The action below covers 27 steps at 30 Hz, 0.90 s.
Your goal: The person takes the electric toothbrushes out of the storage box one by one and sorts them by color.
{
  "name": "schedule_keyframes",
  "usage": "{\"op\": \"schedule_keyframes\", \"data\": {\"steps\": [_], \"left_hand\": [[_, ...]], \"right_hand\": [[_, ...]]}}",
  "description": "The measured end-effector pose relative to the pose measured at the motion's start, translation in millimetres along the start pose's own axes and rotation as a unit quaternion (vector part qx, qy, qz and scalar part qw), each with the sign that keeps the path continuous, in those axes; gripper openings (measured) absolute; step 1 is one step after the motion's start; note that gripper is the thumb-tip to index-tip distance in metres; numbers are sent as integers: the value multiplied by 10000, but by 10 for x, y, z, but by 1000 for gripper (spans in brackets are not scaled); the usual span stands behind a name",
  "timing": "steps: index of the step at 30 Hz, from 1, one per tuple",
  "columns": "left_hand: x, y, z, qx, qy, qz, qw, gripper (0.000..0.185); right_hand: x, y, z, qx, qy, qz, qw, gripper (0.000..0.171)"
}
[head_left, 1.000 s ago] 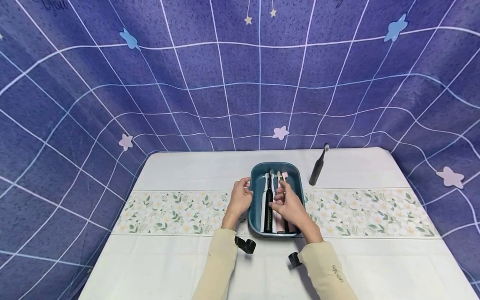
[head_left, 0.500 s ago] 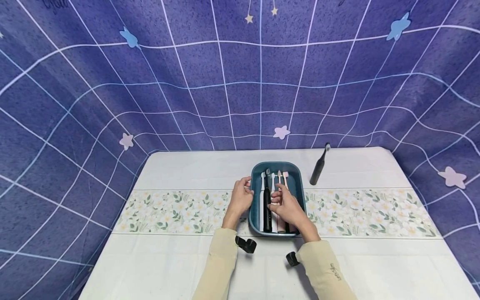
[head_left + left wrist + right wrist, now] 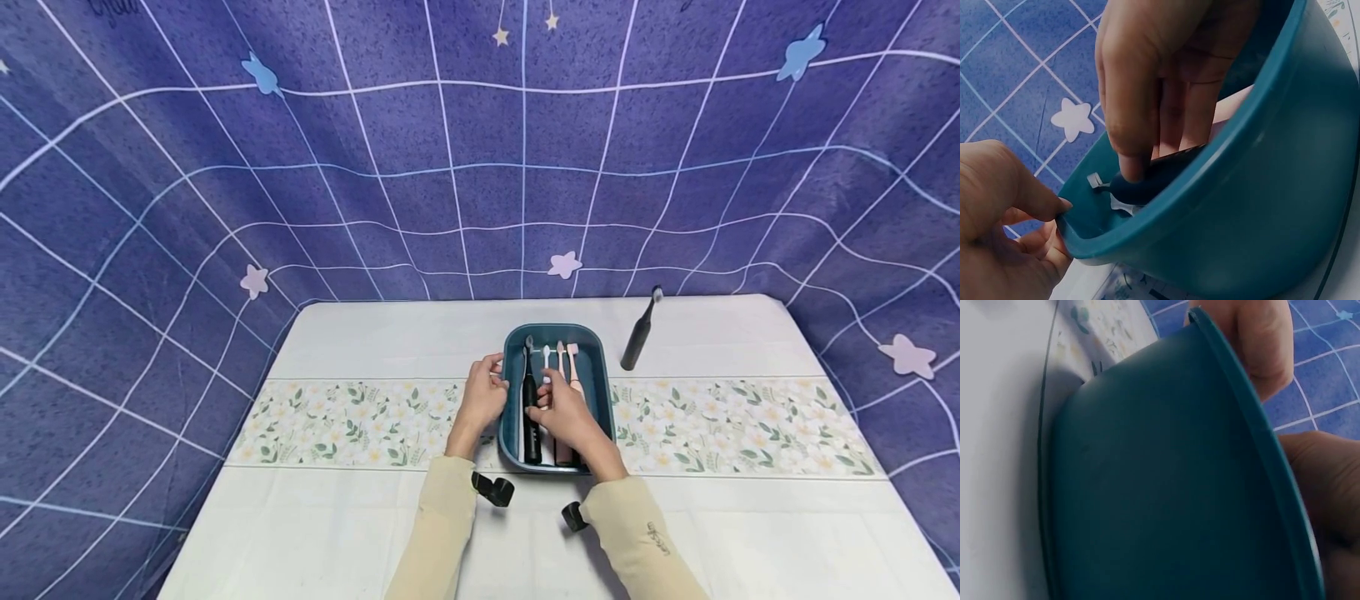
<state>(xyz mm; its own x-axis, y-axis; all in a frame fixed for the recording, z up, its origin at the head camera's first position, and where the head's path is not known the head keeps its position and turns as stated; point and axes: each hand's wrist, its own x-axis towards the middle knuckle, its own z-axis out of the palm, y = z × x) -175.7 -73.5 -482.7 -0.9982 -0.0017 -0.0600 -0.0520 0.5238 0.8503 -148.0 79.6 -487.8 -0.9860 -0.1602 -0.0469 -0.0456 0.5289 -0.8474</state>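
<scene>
A dark teal storage bin [image 3: 606, 375] holds several toothbrushes lying lengthwise. At its left side, my left hand [image 3: 482, 398] pinches the rim between thumb and fingers, as the left wrist view shows. Inside, my right hand [image 3: 570, 417] holds a black electric toothbrush [image 3: 532, 442], its thumb on the handle [image 3: 1160, 178] and the other fingers on the far side. The black toothbrush overlaps a white one [image 3: 521, 429] along the left wall. To its right lie another white toothbrush [image 3: 546, 354] and pink ones [image 3: 560, 348], partly hidden by the right hand.
Another black electric toothbrush [image 3: 637, 340] stands upright on the table to the right of the bin. A white cloth with a flowered band [image 3: 360, 421] covers the table. Behind hangs a purple-blue curtain [image 3: 390, 200] with grid lines and stars.
My right hand has moved left inside the bin, and the black toothbrush has shifted left with it, covering more of the leftmost white one. My left hand has stayed at the rim.
</scene>
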Motion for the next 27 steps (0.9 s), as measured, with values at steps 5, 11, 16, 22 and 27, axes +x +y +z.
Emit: {"op": "schedule_keyframes", "data": {"steps": [5,11,16,22,27], "left_hand": [[0,-5,-1,-22,-8,-2,10000,45],[7,-20,9,-4,30,86,10000,45],[13,-21,8,50,0,76,10000,45],[17,-25,-1,100,-14,65,9999,45],[5,-23,-8,88,-56,50,9999,45]], "right_hand": [[23,-80,20,-439,-74,170,9989,67],[35,-132,60,-1034,-50,64,9946,61],[31,-167,76,-1193,-2,91,9928,59],[38,-190,98,-1276,28,249,9915,60],[29,-199,101,-1273,65,304,9914,59]]}}
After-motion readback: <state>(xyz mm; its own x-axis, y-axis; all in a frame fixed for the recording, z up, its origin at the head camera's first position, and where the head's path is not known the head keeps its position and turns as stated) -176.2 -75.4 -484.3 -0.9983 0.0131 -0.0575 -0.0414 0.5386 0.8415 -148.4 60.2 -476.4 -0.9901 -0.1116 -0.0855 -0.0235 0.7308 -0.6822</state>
